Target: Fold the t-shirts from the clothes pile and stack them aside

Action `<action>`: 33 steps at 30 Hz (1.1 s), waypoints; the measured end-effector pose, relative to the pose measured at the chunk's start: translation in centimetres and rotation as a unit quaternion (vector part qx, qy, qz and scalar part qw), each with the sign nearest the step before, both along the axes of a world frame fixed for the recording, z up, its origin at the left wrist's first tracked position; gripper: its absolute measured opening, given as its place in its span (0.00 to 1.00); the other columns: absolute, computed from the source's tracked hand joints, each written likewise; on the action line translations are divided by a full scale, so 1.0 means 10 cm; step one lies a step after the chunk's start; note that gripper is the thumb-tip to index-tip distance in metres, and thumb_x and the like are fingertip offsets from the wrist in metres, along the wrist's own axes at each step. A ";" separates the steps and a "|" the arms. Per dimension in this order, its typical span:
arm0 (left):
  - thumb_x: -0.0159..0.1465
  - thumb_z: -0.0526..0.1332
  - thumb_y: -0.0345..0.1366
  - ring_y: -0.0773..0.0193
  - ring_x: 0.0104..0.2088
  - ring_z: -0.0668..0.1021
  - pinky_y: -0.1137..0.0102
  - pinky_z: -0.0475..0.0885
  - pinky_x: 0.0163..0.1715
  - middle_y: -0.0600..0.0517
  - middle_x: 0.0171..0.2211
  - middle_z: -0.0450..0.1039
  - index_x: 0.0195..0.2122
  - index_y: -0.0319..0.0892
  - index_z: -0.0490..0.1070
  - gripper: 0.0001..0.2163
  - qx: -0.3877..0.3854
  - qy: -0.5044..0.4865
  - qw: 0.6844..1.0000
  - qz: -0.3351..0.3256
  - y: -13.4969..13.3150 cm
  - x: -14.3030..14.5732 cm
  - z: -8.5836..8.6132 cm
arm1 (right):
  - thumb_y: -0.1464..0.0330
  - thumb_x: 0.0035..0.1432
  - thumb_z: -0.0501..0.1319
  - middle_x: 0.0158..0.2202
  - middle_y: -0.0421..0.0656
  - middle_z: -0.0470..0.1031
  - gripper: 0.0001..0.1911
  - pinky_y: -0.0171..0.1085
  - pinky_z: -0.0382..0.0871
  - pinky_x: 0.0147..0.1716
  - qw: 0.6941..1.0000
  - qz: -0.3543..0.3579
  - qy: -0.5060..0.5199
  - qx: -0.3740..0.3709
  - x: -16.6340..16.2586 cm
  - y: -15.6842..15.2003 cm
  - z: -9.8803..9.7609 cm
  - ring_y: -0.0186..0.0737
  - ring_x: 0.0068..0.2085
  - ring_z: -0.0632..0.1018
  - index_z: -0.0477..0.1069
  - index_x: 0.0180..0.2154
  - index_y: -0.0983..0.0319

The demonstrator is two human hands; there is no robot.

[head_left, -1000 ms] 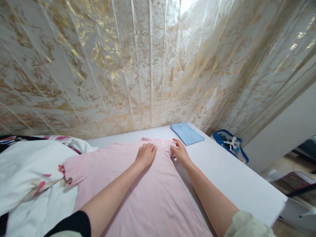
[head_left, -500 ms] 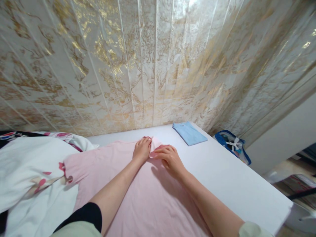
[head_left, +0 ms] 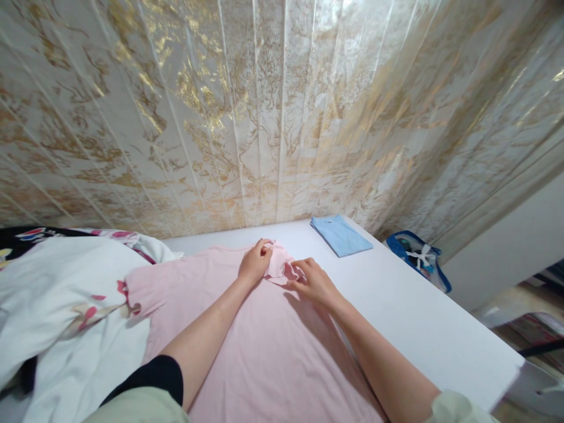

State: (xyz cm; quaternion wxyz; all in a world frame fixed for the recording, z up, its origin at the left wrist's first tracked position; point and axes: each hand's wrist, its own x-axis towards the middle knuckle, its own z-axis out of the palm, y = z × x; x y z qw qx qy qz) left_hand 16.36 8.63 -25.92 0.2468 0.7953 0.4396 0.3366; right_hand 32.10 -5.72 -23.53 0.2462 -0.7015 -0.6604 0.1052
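Observation:
A pink shirt point(head_left: 247, 358) lies spread flat on a white table point(head_left: 418, 317). Its right sleeve point(head_left: 279, 265) is folded inward near the far edge. My left hand point(head_left: 254, 262) grips the fold of that sleeve at its upper end, fingers curled around the cloth. My right hand point(head_left: 314, 283) pinches the lower end of the same sleeve, fingers closed on the fabric. Both forearms stretch across the shirt's body.
A folded light blue garment point(head_left: 341, 235) lies at the table's far right corner. A white floral-print cloth point(head_left: 61, 299) is heaped at the left, overlapping the shirt's left sleeve. A blue bag point(head_left: 418, 258) sits beyond the right edge. A gold-patterned curtain point(head_left: 264, 117) hangs behind.
My right hand carried the sleeve inward from the shirt's right edge onto its body. My left hand went from lying flat on the shirt to gripping the fold.

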 end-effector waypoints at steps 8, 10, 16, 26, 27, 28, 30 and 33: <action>0.60 0.61 0.46 0.54 0.53 0.69 0.58 0.64 0.55 0.45 0.49 0.68 0.48 0.43 0.66 0.18 0.219 0.064 0.963 -0.141 -0.23 0.03 0.08 | 0.76 0.57 0.52 0.40 0.42 0.67 0.12 0.32 0.59 0.37 0.998 -0.063 -0.005 0.013 0.02 0.01 -0.05 0.36 0.37 0.71 0.68 0.41 0.58; 0.60 0.61 0.47 0.54 0.49 0.70 0.57 0.64 0.52 0.47 0.45 0.70 0.43 0.43 0.67 0.16 0.229 0.095 0.952 -0.178 -0.28 0.02 0.11 | 0.77 0.55 0.52 0.39 0.41 0.66 0.12 0.32 0.58 0.35 0.996 -0.081 0.011 0.028 0.02 0.04 -0.07 0.35 0.37 0.70 0.67 0.38 0.58; 0.57 0.57 0.29 0.57 0.39 0.71 0.63 0.67 0.43 0.50 0.34 0.68 0.31 0.44 0.63 0.04 0.210 0.122 0.957 -0.162 -0.28 0.04 0.11 | 0.79 0.52 0.51 0.38 0.40 0.66 0.13 0.31 0.58 0.36 0.995 -0.079 0.025 0.062 0.00 0.05 -0.05 0.35 0.38 0.69 0.66 0.37 0.59; 0.66 0.49 0.33 0.61 0.43 0.74 0.67 0.68 0.44 0.50 0.40 0.67 0.35 0.46 0.60 0.03 0.108 -0.063 0.991 0.049 -0.12 -0.07 0.02 | 0.80 0.53 0.52 0.37 0.42 0.68 0.13 0.32 0.56 0.36 0.997 -0.065 -0.047 -0.008 -0.06 0.03 -0.03 0.36 0.39 0.70 0.68 0.35 0.59; 0.67 0.48 0.33 0.62 0.42 0.75 0.68 0.68 0.43 0.50 0.39 0.69 0.34 0.46 0.60 0.05 0.085 -0.070 0.992 0.057 -0.10 -0.08 0.02 | 0.80 0.53 0.52 0.37 0.42 0.68 0.13 0.31 0.56 0.36 0.997 -0.065 -0.048 -0.013 -0.05 0.04 -0.03 0.36 0.39 0.70 0.68 0.35 0.59; 0.67 0.47 0.34 0.62 0.41 0.76 0.68 0.68 0.42 0.50 0.37 0.70 0.34 0.46 0.60 0.06 0.055 -0.076 0.993 0.066 -0.08 -0.08 0.01 | 0.80 0.53 0.53 0.37 0.42 0.68 0.12 0.31 0.56 0.36 0.997 -0.064 -0.048 -0.018 -0.04 0.04 -0.03 0.36 0.39 0.70 0.69 0.34 0.59; 0.67 0.48 0.37 0.62 0.38 0.77 0.69 0.68 0.40 0.51 0.34 0.72 0.32 0.46 0.61 0.08 -0.010 -0.082 0.993 0.084 -0.05 -0.09 0.01 | 0.79 0.53 0.53 0.37 0.42 0.68 0.12 0.31 0.56 0.36 0.997 -0.059 -0.047 -0.025 -0.03 0.03 -0.02 0.36 0.39 0.70 0.69 0.34 0.59; 0.65 0.52 0.40 0.62 0.36 0.76 0.70 0.67 0.37 0.52 0.33 0.75 0.32 0.45 0.65 0.08 -0.059 -0.051 0.995 0.066 0.00 -0.07 0.02 | 0.79 0.53 0.53 0.37 0.42 0.68 0.11 0.31 0.56 0.36 0.997 -0.054 -0.044 -0.028 -0.02 0.01 -0.01 0.36 0.39 0.70 0.70 0.32 0.60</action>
